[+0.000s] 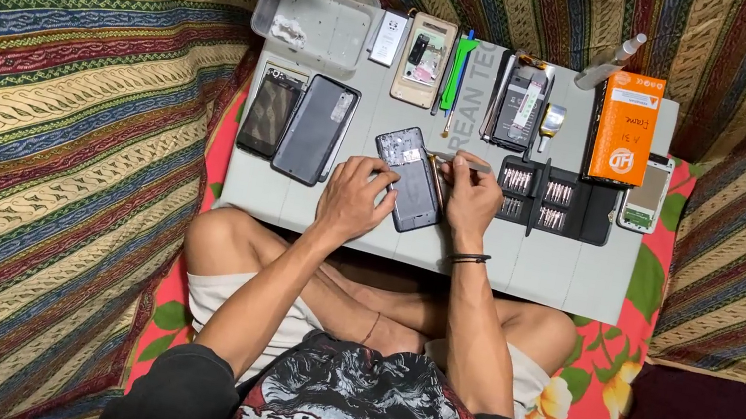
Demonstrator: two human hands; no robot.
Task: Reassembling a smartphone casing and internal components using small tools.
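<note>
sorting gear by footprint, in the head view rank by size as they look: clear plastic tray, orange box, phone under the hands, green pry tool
1. clear plastic tray
2. orange box
3. phone between the left hand and right hand, partly covered, so close to the box and unsure
4. green pry tool

The left hand covers the lower left edge of the opened phone. The thin tool in the right hand has its tip hidden. The screwdriver bits in the black case are too small to distinguish. The person's torso is cut off by the bottom edge.
</note>
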